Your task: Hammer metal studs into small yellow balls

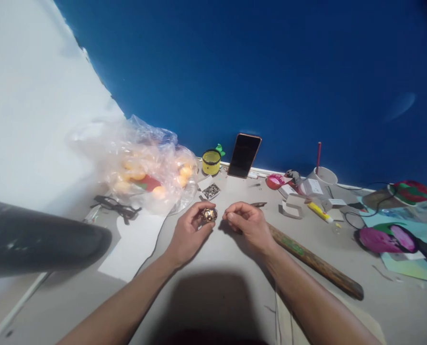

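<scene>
My left hand grips a small ball between thumb and fingers. Shiny metal bits cover the ball, with a few yellowish patches showing between them. Just to its right, apart from it, my right hand is closed in a pinch. Whatever lies between those fingertips is too small to make out. Beyond the ball sits a small open box filled with shiny metal pieces. Under and beside my right forearm lies a hammer with a wooden handle, its head partly hidden by my hand.
A clear plastic bag of orange balls and glasses are at left, near a dark cylinder. A phone leans on the blue wall beside a yellow container. Rightward are a glue tube and a white cup.
</scene>
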`<state>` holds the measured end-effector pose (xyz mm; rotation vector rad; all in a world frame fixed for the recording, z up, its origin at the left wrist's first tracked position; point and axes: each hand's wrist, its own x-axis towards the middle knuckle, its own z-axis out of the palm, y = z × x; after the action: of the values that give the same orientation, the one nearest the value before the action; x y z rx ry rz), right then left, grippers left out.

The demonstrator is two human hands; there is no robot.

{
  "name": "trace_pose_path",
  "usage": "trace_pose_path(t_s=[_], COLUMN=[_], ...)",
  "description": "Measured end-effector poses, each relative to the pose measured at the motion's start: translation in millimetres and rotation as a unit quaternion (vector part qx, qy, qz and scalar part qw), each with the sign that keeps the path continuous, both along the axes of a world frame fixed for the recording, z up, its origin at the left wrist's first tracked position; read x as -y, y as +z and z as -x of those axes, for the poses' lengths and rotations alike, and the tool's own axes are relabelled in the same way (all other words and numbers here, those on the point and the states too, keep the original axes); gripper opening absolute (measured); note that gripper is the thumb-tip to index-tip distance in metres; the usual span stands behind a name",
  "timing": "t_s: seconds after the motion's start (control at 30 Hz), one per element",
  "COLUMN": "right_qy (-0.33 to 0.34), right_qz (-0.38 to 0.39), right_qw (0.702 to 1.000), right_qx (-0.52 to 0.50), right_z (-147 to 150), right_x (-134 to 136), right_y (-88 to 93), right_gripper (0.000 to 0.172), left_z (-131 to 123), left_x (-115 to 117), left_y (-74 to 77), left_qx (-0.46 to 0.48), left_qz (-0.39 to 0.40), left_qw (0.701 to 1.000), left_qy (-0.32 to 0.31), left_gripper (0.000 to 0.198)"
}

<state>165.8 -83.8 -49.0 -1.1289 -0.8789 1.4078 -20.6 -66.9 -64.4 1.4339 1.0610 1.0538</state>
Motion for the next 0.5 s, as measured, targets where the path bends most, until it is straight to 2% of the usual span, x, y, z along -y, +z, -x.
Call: trace_pose_path(t_s=[0.1,0.33,0.4,0.5], right_qy=[0.011,0.042,0.051,0.068], right_qz=[0.006,0.018,0.018,0.018], right_qw=[1.0,0.999,0.998,0.997], right_qx=[-0.01,0.007,0.013,0.027], right_z=[1.0,0.4,-1.3,-3.9], right_x=[0.8,0.0,-0.5,-0.9], right_y=[1.6,6.9,8.0,7.7], right_gripper=[0.035,0.035,0.035,0.034], left_z=[-1.1,-0.9,-0.8,-0.7], left_x=[3.4,5.8,6.5,8.1], left_y=[0.3,0.3,-0.2,-1.1], left_qx=[-0.02,-0.08,-0.085,-0.086], left_qz=[-0.003,-0.134,-0.13,-0.098], left_qw=[1.0,0.988,0.988,0.991], left_qy=[0.001,0.009,0.005,0.015], left_gripper=[0.041,0.024,0.025,0.038])
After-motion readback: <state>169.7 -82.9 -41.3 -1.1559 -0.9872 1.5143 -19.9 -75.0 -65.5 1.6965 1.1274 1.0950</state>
